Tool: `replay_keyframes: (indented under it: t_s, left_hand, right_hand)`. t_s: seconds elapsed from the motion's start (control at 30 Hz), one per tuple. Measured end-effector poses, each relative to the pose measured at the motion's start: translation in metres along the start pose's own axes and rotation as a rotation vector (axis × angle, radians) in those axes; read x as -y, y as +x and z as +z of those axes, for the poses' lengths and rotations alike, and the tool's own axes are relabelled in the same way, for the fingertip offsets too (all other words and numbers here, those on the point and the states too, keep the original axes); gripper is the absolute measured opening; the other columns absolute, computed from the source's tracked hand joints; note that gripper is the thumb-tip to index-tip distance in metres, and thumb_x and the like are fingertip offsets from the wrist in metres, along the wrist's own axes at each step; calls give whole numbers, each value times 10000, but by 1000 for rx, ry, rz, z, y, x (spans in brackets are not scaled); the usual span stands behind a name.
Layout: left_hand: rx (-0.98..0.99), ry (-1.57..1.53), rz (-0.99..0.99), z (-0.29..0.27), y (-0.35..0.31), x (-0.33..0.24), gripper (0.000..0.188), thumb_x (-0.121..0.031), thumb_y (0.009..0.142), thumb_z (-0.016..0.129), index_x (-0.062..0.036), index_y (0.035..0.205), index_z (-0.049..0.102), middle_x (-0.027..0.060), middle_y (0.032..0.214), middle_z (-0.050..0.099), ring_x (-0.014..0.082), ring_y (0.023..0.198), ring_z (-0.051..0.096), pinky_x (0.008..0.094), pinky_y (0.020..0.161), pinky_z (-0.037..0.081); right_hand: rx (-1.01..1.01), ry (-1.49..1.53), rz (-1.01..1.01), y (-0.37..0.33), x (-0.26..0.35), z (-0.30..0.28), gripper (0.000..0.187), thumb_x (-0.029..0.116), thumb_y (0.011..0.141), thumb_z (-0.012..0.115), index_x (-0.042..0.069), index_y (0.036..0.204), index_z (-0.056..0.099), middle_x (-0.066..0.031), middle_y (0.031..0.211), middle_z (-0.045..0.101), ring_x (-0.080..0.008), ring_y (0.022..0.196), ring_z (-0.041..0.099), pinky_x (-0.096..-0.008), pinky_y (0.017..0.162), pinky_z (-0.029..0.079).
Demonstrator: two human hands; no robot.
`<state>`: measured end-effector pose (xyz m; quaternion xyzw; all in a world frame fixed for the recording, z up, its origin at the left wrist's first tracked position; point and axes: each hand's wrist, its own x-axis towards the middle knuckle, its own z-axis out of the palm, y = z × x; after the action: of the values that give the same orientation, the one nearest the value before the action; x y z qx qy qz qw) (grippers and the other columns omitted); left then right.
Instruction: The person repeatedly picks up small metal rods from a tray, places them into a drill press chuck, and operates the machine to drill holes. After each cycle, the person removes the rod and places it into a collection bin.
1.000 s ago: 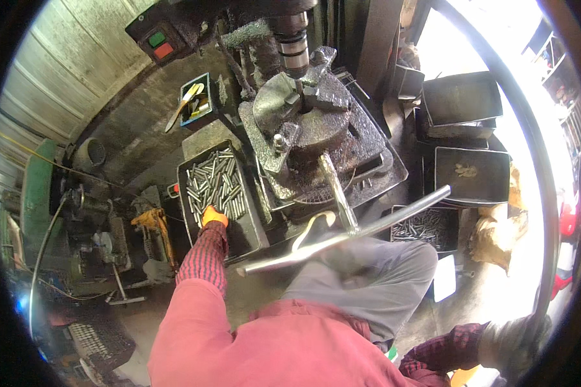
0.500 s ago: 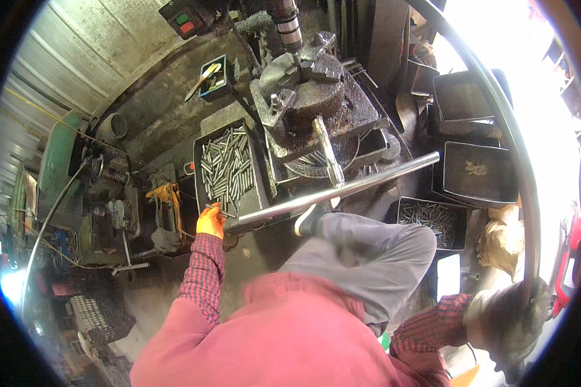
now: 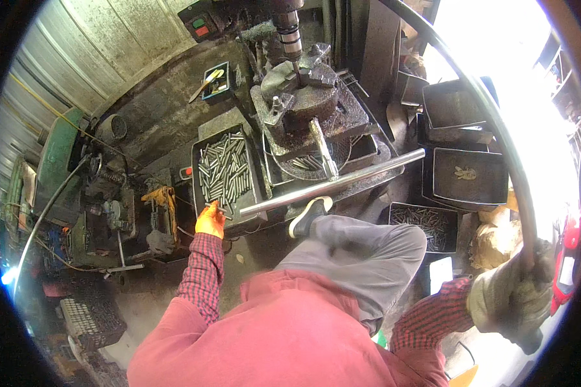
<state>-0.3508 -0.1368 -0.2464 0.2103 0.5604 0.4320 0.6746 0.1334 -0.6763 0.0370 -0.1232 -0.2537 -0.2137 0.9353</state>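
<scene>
My left hand (image 3: 210, 221), in an orange glove, is closed on a short metal pin (image 3: 217, 208) at the near corner of a metal tray (image 3: 257, 184). Many similar loose pins (image 3: 224, 169) fill that tray. At the far right, my right hand (image 3: 515, 295), in a grey-white work glove, grips a long metal lever (image 3: 497, 122) that appears curved and runs up past the drill press. Below the press's chuck (image 3: 288, 40) stands an oily clamping fixture (image 3: 300, 90). From the fixture a short handle meets a long shiny bar (image 3: 342, 193) crossing in front.
A bin of dark metal pieces (image 3: 426, 226) sits right of my knee, below stacked dark bins (image 3: 468, 175). A small blue box with a brush (image 3: 215, 82) lies behind the pin tray. To the left stands another machine (image 3: 113, 213) with an orange cloth (image 3: 164, 203).
The view has shifted slightly. My left hand stays at the tray corner with the pin. My right hand keeps its grip on the lever and appears a little higher in the picture.
</scene>
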Motion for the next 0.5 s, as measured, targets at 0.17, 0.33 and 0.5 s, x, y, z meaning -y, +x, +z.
replay_keyframes:
  t_s: [0.17, 0.33, 0.5]
  left_hand:
    - [10, 4, 4, 4, 1, 10, 173, -198, 1010, 699, -128, 1166, 724, -37, 1039, 705, 120, 816, 587, 324, 748, 502]
    - [21, -20, -16, 4, 4, 11, 166, -193, 1007, 710, -107, 1149, 715, -36, 966, 671, 127, 814, 590, 300, 707, 504]
    - [42, -14, -19, 5, 3, 11, 195, -224, 1031, 690, -93, 1173, 718, -14, 938, 617, 134, 817, 562, 297, 725, 491]
  right_hand:
    - [89, 28, 45, 13, -8, 36, 604, 478, 796, 708, -103, 873, 563, -256, 871, 522, -319, 1012, 558, -484, 1126, 315]
    - [130, 102, 141, 6, -8, 40, 610, 406, 753, 764, -133, 957, 565, -268, 948, 553, -327, 1041, 582, -444, 1139, 332]
    - [194, 172, 262, 17, 0, 42, 648, 333, 710, 820, -163, 1042, 568, -280, 1025, 583, -334, 1070, 606, -405, 1152, 350]
